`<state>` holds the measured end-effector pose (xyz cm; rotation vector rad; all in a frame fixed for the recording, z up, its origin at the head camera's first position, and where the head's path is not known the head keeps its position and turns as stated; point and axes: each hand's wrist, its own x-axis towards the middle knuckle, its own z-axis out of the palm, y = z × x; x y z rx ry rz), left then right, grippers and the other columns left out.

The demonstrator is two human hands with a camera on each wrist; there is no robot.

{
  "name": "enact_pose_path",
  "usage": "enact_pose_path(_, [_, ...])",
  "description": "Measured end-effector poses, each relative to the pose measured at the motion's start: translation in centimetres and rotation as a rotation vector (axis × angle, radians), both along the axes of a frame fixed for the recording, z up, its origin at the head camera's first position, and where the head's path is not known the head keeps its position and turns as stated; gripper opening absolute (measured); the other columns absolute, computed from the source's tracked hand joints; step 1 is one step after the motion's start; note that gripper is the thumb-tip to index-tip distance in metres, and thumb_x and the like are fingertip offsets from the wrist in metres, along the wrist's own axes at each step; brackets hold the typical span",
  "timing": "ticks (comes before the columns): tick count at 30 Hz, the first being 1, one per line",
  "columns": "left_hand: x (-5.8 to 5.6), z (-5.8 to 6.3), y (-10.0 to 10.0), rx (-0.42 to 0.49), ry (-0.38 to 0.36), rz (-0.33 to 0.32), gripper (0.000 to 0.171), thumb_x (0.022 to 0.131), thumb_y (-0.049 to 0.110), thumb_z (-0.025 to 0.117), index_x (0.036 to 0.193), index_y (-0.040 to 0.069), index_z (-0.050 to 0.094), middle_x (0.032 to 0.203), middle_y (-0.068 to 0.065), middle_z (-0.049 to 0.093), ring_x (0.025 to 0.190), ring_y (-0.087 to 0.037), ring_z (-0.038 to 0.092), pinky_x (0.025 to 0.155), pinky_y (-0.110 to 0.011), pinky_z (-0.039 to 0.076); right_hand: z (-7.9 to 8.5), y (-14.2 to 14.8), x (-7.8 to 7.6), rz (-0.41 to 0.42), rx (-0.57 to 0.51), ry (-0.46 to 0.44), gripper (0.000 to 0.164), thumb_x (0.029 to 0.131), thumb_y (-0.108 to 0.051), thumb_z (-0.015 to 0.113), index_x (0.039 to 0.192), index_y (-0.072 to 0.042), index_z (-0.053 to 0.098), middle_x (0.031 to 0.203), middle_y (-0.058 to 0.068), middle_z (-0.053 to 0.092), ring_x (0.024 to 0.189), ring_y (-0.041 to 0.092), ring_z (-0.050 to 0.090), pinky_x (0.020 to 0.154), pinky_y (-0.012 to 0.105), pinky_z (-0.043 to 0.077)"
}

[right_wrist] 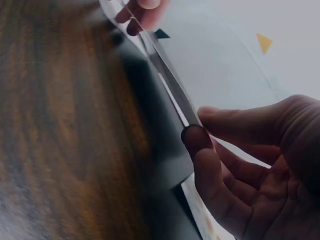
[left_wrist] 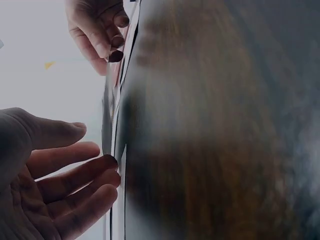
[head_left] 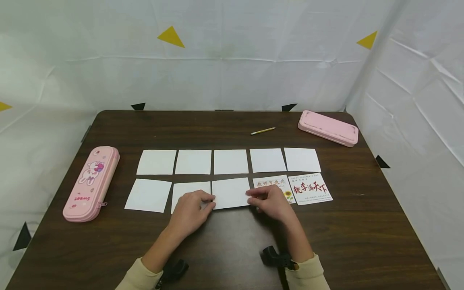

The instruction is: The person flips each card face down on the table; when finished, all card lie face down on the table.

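A blank white card in the middle of the front row is lifted slightly off the dark table. My right hand pinches its right edge between thumb and fingertips, clearest in the right wrist view. At the card's left edge is my left hand, its fingers fairly straight and the fingertips right at the edge, its thumb apart. Partly under the right hand lies a printed card with a sunflower. The left hand covers part of another white card.
Behind is a row of blank white cards. A card with red lettering lies at the right, a white card at the left. Pink pencil cases stand left and back right. A pencil lies at the back.
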<state>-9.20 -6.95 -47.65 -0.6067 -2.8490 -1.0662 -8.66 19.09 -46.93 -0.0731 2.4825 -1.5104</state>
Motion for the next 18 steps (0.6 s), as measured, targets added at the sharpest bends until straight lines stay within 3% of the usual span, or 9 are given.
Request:
enact_pose_path(8, [0.0,0.1,-0.1,-0.041,0.030,-0.005,0.014,0.086,0.014,0.075,0.098,0.009,0.079,0.095,0.000,0.074,0.092,-0.019,0.069,0.081,-0.040,0.053,-0.5,-1.0,0.0,-0.066,0.148,0.013,0.019,0.083,-0.005,0.077,0.102,-0.006,0.077,0.082,0.001,0.070,0.053,0.012,0.059,0.058,0.029,0.048])
enact_pose_path(18, [0.2,0.2,0.0,-0.074,0.054,-0.005,0.014,0.087,0.016,0.075,0.099,0.009,0.079,0.095,-0.001,0.074,0.092,-0.020,0.069,0.083,-0.041,0.052,-0.2,-1.6,0.3,-0.074,0.258,0.081,0.019,0.081,-0.007,0.079,0.100,-0.011,0.079,0.081,-0.004,0.061,0.057,0.008,0.058,0.061,0.029,0.045])
